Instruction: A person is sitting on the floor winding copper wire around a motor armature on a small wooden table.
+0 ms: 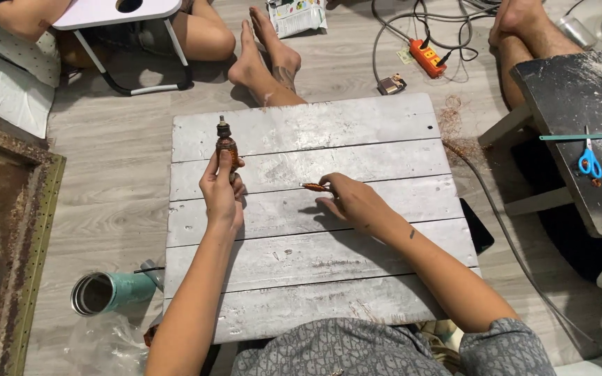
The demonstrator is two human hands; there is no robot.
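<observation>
On a low table of whitewashed wooden planks (357,125), the left hand (221,191) is wrapped around a small brown, copper-wound motor rotor with a dark metal shaft (226,143), holding it upright so that most of it stands clear above the fingers, the thumb lying along its side. The right hand (352,202) rests on the planks to the right, well apart from the left, and pinches a short copper-coloured piece (314,186) between thumb and fingertips; the piece pokes out leftward from the fingertips, just above the boards. What exactly this piece is cannot be told. On the grey floor to the left of the table lies a teal metal tumbler (109,292) on its side. Beyond the far edge sit the bare feet of another person (266,59), and an orange power strip (428,57) with black cables. On a dark bench at right lie blue-handled scissors (589,161).
</observation>
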